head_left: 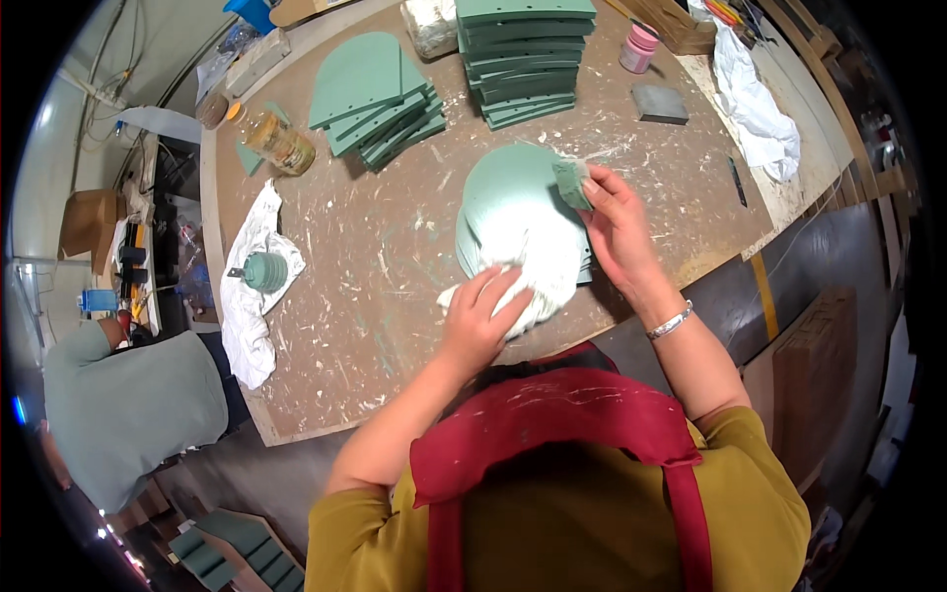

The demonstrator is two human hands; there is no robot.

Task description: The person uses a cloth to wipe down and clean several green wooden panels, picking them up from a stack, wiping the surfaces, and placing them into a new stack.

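My left hand (483, 314) rests on a bunched white cloth (552, 271), its fingers bent over the cloth's near left part. The cloth lies over the near part of a green round-topped panel (508, 183), the top one of a small stack close to me. Between the thumb and fingers of my right hand (619, 222) is a small green pad (571, 185), like a piece of sanding sponge. It sits at the panel's right edge; whether it touches the surface, I cannot tell.
Fanned green panels (360, 79) and a taller panel stack (528, 59) stand farther back on the worn table (395, 247). Around them are a glass jar (281, 143), a pink bottle (639, 47), a grey block (659, 104) and a green ribbed object (264, 271). A co-worker (133, 405) is at left.
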